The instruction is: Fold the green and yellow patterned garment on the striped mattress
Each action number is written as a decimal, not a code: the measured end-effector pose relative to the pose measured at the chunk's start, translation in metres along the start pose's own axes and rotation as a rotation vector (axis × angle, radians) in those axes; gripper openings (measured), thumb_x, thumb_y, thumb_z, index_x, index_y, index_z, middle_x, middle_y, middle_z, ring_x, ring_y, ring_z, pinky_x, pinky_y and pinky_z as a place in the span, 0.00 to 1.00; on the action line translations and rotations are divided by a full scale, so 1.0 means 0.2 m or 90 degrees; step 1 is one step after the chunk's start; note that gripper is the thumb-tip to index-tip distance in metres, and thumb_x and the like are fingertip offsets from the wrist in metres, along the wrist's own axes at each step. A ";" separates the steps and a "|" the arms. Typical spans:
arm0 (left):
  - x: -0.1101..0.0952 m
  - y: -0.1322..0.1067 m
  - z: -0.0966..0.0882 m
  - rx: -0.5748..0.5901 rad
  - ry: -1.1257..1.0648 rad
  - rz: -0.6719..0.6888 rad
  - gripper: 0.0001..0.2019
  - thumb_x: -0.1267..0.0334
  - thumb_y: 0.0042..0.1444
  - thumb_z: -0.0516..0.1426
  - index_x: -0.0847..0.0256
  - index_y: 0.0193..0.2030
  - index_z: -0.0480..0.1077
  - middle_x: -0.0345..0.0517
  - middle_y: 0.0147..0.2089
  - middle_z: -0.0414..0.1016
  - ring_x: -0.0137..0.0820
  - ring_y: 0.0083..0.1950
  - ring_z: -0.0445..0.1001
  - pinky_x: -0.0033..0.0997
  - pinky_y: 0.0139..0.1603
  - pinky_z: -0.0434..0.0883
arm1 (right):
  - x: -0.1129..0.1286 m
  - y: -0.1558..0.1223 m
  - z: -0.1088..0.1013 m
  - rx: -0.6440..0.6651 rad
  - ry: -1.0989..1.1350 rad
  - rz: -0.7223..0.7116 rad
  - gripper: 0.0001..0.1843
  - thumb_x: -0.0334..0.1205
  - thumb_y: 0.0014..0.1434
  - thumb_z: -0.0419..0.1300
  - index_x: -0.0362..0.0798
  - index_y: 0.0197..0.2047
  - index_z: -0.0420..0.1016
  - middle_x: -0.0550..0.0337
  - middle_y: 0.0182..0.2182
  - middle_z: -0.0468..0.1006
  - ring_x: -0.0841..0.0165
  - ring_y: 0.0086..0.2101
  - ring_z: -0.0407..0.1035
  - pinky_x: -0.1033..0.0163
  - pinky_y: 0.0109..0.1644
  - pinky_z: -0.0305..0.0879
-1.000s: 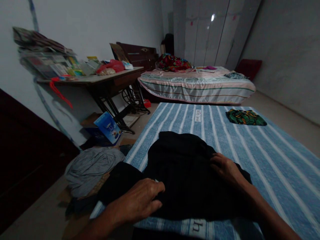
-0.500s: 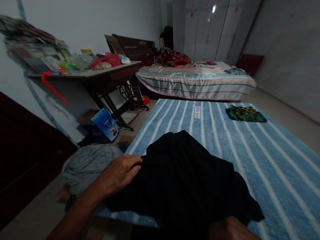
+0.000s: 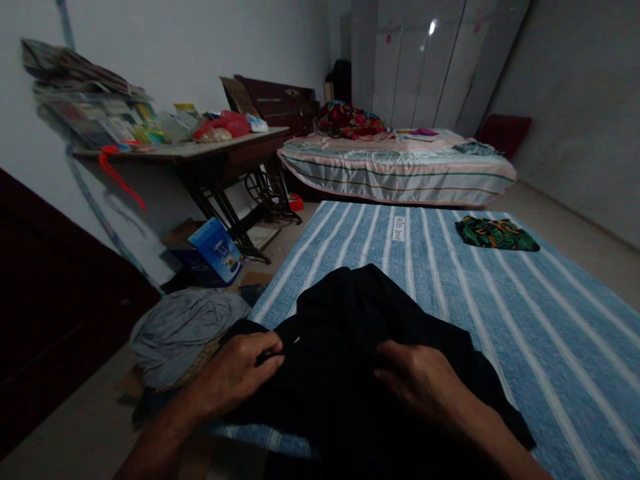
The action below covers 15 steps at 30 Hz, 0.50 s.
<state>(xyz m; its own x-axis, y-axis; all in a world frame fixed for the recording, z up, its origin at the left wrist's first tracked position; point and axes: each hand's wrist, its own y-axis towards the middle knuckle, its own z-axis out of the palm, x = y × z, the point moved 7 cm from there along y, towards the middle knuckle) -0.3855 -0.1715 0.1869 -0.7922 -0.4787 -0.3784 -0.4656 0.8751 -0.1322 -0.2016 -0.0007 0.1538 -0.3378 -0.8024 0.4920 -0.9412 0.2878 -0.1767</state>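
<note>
A black garment (image 3: 350, 373) lies spread and creased over the near edge of the blue striped bed cover (image 3: 425, 260); its exact kind does not show. At its left side, my left hand (image 3: 250, 367) pinches the cloth between thumb and fingers, and a small pale spot shows on the fabric beside them. My right hand (image 3: 417, 377) rests over the middle of the garment with curled fingers closed on the dark cloth. The fingertips of that hand are partly lost in shadow.
A folded green patterned cloth (image 3: 495, 235) lies far right on the cover. Left of the bed are a grey cloth heap (image 3: 187, 330) and a blue box (image 3: 217, 250). A cluttered sewing table (image 3: 200, 150) stands by the wall; another bed (image 3: 400, 167) is behind.
My right hand has come up from the bottom edge onto the middle of the garment. My left hand has lowered slightly, and the cloth near it has shifted, with a pale spot now showing.
</note>
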 end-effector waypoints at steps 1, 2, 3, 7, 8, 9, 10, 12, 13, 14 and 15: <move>0.00 0.00 0.03 0.018 -0.008 -0.009 0.12 0.57 0.56 0.50 0.60 0.30 0.69 0.39 0.29 0.73 0.28 0.31 0.72 0.26 0.33 0.64 | 0.00 0.08 0.00 -0.019 -0.044 0.026 0.13 0.43 0.59 0.55 0.48 0.45 0.71 0.54 0.34 0.79 0.62 0.34 0.74 0.64 0.34 0.61; 0.01 -0.01 0.04 0.030 -0.015 -0.014 0.12 0.56 0.56 0.50 0.60 0.30 0.69 0.39 0.29 0.73 0.28 0.31 0.71 0.26 0.33 0.63 | -0.01 0.15 0.02 -0.025 -0.071 0.052 0.16 0.45 0.58 0.56 0.48 0.47 0.70 0.52 0.34 0.79 0.60 0.35 0.74 0.62 0.35 0.62; 0.01 -0.02 0.05 0.030 -0.020 -0.015 0.13 0.55 0.56 0.49 0.60 0.30 0.68 0.39 0.29 0.72 0.28 0.31 0.71 0.26 0.32 0.63 | -0.02 0.21 0.04 -0.022 -0.080 0.069 0.16 0.45 0.57 0.57 0.47 0.47 0.71 0.51 0.33 0.79 0.59 0.36 0.74 0.62 0.36 0.63; 0.04 -0.05 0.05 0.016 -0.038 -0.020 0.13 0.55 0.57 0.49 0.60 0.29 0.68 0.38 0.27 0.71 0.27 0.29 0.69 0.25 0.31 0.62 | -0.07 0.34 0.10 0.017 -0.038 0.051 0.05 0.35 0.54 0.57 0.47 0.33 0.73 0.56 0.29 0.78 0.64 0.33 0.73 0.64 0.34 0.61; 0.05 -0.06 0.05 0.012 -0.043 -0.024 0.13 0.55 0.57 0.49 0.60 0.29 0.68 0.38 0.27 0.70 0.27 0.29 0.69 0.25 0.31 0.62 | -0.10 0.35 0.07 -0.001 0.007 0.043 0.06 0.34 0.56 0.54 0.46 0.31 0.73 0.57 0.28 0.77 0.66 0.31 0.72 0.65 0.33 0.61; 0.06 -0.07 0.05 0.009 -0.050 -0.026 0.13 0.55 0.57 0.49 0.60 0.29 0.68 0.38 0.27 0.71 0.27 0.29 0.69 0.25 0.31 0.62 | -0.15 0.34 0.03 -0.035 0.078 0.041 0.08 0.35 0.57 0.52 0.46 0.30 0.72 0.59 0.27 0.76 0.68 0.30 0.71 0.66 0.32 0.61; 0.08 -0.08 0.05 0.008 -0.057 -0.028 0.13 0.55 0.57 0.49 0.60 0.29 0.68 0.38 0.27 0.71 0.27 0.30 0.70 0.25 0.32 0.63 | -0.21 0.32 -0.05 -0.104 0.199 0.046 0.09 0.37 0.57 0.52 0.46 0.30 0.71 0.60 0.25 0.75 0.69 0.28 0.70 0.67 0.30 0.60; 0.10 -0.10 0.06 0.009 -0.072 -0.033 0.13 0.55 0.57 0.50 0.60 0.30 0.69 0.38 0.29 0.72 0.27 0.31 0.70 0.24 0.32 0.64 | -0.40 0.24 -0.21 -0.276 0.483 0.083 0.11 0.44 0.54 0.56 0.45 0.29 0.71 0.63 0.22 0.72 0.71 0.24 0.66 0.67 0.27 0.60; 0.11 -0.10 0.07 0.009 -0.076 -0.037 0.13 0.55 0.57 0.50 0.60 0.30 0.69 0.38 0.29 0.72 0.28 0.31 0.70 0.24 0.32 0.64 | -0.50 0.18 -0.28 -0.365 0.584 0.110 0.12 0.46 0.49 0.61 0.45 0.28 0.71 0.65 0.20 0.70 0.72 0.21 0.64 0.68 0.24 0.58; 0.12 -0.11 0.08 0.008 -0.077 -0.041 0.13 0.55 0.57 0.50 0.60 0.30 0.69 0.38 0.29 0.73 0.28 0.31 0.71 0.24 0.32 0.64 | -0.60 0.12 -0.33 -0.446 0.670 0.132 0.13 0.46 0.45 0.64 0.45 0.28 0.72 0.66 0.19 0.69 0.74 0.20 0.62 0.69 0.23 0.58; 0.13 -0.11 0.08 0.007 -0.076 -0.044 0.14 0.54 0.57 0.50 0.60 0.30 0.69 0.39 0.29 0.72 0.28 0.31 0.70 0.24 0.32 0.64 | -0.69 0.06 -0.37 -0.524 0.738 0.155 0.14 0.45 0.41 0.66 0.45 0.28 0.73 0.66 0.19 0.70 0.75 0.19 0.61 0.69 0.22 0.57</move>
<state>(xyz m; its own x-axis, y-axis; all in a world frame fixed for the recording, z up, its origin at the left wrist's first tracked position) -0.3898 -0.2025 0.1650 -0.7052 -0.5266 -0.4748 -0.5123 0.8414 -0.1722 -0.1665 0.1525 0.1475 0.0799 0.0636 0.9948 -0.4583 0.8886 -0.0199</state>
